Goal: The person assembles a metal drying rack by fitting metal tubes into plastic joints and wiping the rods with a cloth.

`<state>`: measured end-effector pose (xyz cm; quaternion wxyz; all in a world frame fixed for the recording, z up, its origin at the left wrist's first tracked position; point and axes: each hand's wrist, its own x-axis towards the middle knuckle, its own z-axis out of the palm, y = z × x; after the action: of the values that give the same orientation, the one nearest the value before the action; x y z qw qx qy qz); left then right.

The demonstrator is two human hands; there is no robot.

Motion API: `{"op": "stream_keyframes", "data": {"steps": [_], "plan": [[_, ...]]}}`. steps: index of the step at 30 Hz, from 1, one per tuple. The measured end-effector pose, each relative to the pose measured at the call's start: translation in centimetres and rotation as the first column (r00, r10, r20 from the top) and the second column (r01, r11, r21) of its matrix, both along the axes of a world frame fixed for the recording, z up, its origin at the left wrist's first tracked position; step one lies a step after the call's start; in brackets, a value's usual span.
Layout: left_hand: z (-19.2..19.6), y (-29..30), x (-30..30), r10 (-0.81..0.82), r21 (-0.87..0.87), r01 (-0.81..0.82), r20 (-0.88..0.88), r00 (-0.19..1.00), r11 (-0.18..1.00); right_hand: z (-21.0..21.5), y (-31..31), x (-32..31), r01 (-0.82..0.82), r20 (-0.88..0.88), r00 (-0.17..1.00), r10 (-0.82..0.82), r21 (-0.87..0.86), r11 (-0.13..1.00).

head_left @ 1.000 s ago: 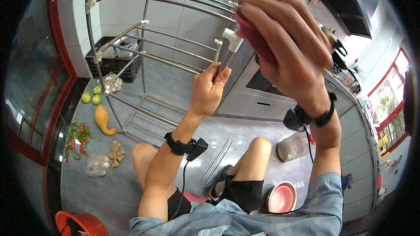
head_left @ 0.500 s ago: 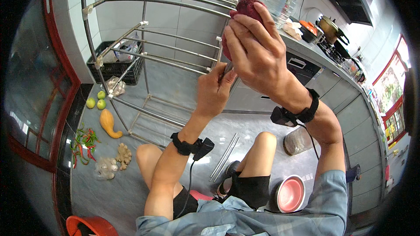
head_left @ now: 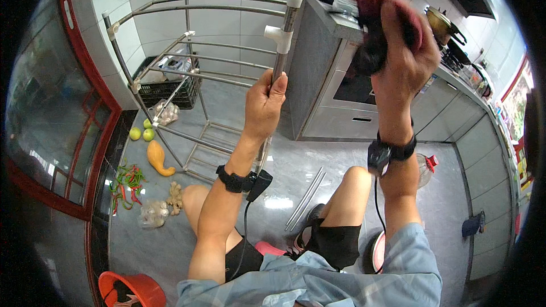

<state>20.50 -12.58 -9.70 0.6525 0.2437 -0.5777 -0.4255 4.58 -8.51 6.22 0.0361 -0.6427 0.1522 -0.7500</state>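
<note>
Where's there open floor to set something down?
One bare patch lies between the thin metal rods and the grey kitchen cabinet; another between the clear red-lidded container and the right-hand cabinets. The left is crowded: crookneck squash, chilies, ginger and green fruits near the metal rack.

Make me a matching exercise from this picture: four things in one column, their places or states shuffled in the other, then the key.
Things:
1. Dark red cloth
2. Grey metal-tube rack with white joints
3. Yellow curved-neck squash
4. Two thin, straight metal rods

Places or states:
A. On the grey, glossy floor, near three round green fruits
B. Lying side by side between the person's bare knees
C. Standing, with one post gripped by the left hand
D. Held up in the right hand

Right pairs: 1-D, 2-C, 3-A, 4-B
</note>
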Motion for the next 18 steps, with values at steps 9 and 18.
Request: {"op": "stream_keyframes", "data": {"steps": [9,18], "plan": [[-0.6,-0.2,1.7,-0.133,-0.009,0.133,-0.029,0.991,0.991,6.4,-5.0,1.8,-0.211,-0.985,0.04,-0.171,-0.175,0.962],[0.1,0.4,1.9,-0.018,0.004,0.018,0.04,0.999,1.0,5.0,-4.5,5.2,-0.04,-0.415,-0.308,-0.856,-0.893,0.448]]}}
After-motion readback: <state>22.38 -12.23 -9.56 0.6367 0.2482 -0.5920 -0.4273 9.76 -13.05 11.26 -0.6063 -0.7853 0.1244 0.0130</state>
